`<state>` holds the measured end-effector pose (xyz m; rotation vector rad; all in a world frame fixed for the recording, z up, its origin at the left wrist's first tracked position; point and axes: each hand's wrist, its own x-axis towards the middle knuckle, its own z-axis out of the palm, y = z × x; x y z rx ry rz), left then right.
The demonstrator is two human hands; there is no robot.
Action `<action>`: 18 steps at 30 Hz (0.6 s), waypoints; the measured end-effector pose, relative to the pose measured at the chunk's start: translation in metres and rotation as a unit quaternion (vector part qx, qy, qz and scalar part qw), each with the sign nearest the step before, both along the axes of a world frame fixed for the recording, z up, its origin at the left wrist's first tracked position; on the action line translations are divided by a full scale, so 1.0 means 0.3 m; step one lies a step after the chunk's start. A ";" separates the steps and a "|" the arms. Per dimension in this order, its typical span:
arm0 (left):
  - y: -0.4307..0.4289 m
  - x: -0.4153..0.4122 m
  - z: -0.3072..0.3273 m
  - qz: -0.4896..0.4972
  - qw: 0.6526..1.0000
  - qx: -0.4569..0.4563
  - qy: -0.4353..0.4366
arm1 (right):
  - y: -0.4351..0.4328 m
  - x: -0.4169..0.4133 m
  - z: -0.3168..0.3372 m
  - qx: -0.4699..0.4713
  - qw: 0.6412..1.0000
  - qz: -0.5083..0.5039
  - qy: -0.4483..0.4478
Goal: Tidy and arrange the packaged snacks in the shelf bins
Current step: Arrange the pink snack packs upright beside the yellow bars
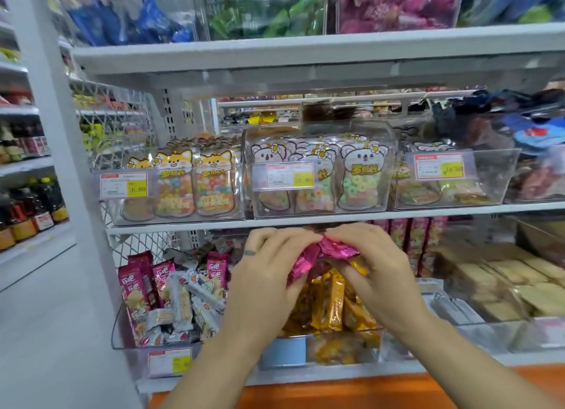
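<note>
You hold a bunch of shiny pink snack packets, crumpled together and pinched between your left hand and right hand. Directly beneath your hands, orange-yellow packets stand mostly upright, packed close in a clear middle bin. Left of your left hand, a second clear bin holds magenta and white packets in a jumble, some upright, some tilted.

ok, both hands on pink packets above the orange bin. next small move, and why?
Probably lift the pink packets clear and carry them left to the bin holding red-pink packs. Both the left hand and right hand pinch them directly above the orange packets, where they look out of place. Whether they match that bin's packs is unclear.
</note>
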<state>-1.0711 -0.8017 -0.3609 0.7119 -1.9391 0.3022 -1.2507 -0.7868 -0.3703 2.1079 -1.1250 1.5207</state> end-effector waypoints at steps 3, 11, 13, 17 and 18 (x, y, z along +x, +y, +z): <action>0.036 -0.060 0.038 -0.031 0.998 -0.045 -0.006 | 0.053 -0.060 0.016 -0.040 0.999 -0.012 -0.017; 0.053 -0.302 0.014 -0.125 0.990 -0.054 -0.025 | 0.165 -0.303 -0.012 -0.073 0.994 -0.084 0.018; 0.052 -0.377 -0.001 -0.138 0.989 -0.046 -0.034 | 0.185 -0.372 -0.036 -0.061 0.993 -0.102 0.014; 0.022 -0.531 -0.036 -0.165 0.982 -0.023 -0.085 | 0.191 -0.501 -0.115 -0.039 0.988 -0.147 -0.024; 0.003 -0.568 -0.049 -0.166 0.981 -0.008 -0.100 | 0.180 -0.529 -0.140 -0.027 0.986 -0.157 -0.044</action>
